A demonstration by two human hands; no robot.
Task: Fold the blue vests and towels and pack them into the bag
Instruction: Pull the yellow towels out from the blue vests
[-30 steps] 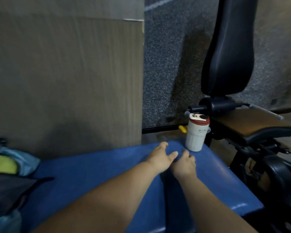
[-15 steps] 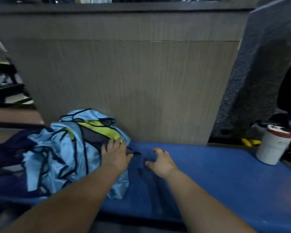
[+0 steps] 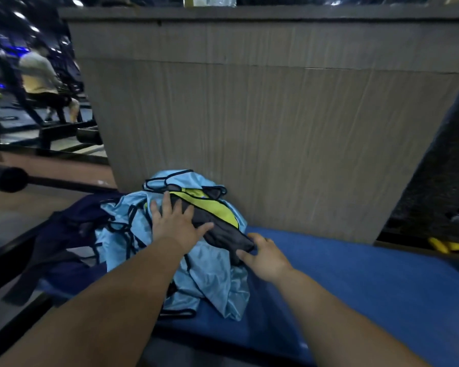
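- Vests (image 3: 210, 271), light blue with dark piping, lie in one crumpled heap at the left end of the blue padded bench (image 3: 355, 274). The heap is pushed up against the wood-grain panel (image 3: 276, 128) behind it, and none of them shows a fold.
- Tangled into the top of that heap is a grey and yellow-green piece (image 3: 217, 229); whether it is the bag or another garment cannot be told.
- Judged from this, the task is at its very start: nothing is folded, nothing is packed, and no open bag is plainly in view. Working one item loose from the heap seems to be the step in hand.
- Left hand (image 3: 175, 221) lies flat on top of the heap with fingers straight and spread. Its palm presses on blue cloth and the grey piece, and it grasps nothing.
- Right hand (image 3: 265, 256) sits at the heap's right edge, with fingers and thumb curled round the lower corner of the grey piece, gripping it.
- Navy cloth (image 3: 69, 229) lies just left of the heap and drapes off the bench end. It may be an unfolded towel, but the dim light leaves that uncertain.
- Well apart at the far right, a small yellow object (image 3: 445, 246) lies low beside the bench.
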